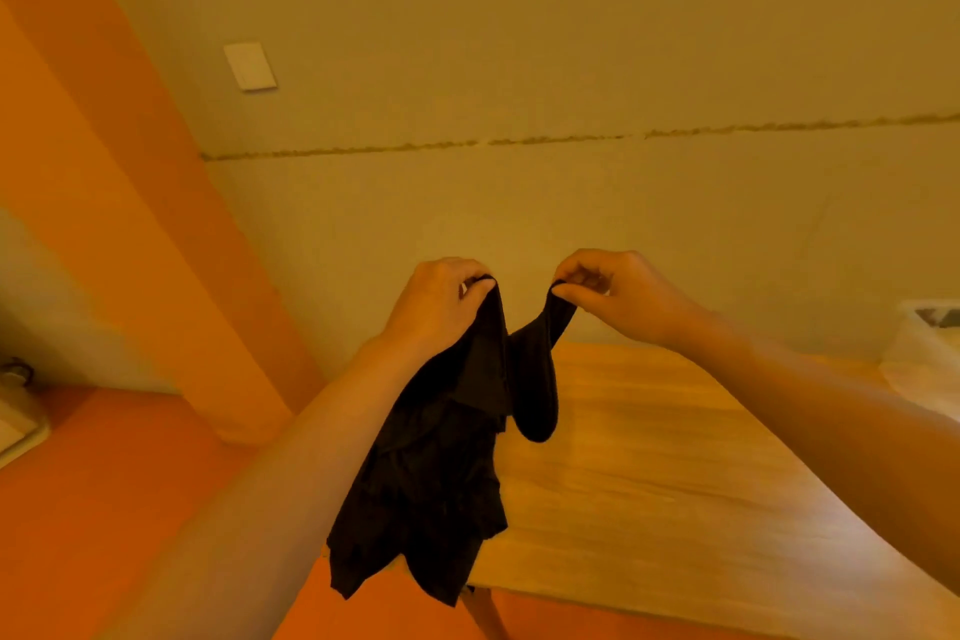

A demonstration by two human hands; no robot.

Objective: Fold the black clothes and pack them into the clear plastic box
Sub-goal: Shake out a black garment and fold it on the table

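A black garment (436,473) hangs in the air above the left end of a wooden table (649,483). My left hand (436,307) grips one top edge of the cloth. My right hand (618,291) pinches a second top edge close beside it, and a loop of fabric sags between the two hands. The rest of the garment dangles in crumpled folds down past the table's front left corner. A clear plastic box (930,343) shows partly at the right edge, beyond the table's far end.
An orange pillar (130,224) rises at the left, with orange floor (104,509) below. A pale wall with a light switch (250,66) fills the background. A small pale object (15,411) sits low at the far left.
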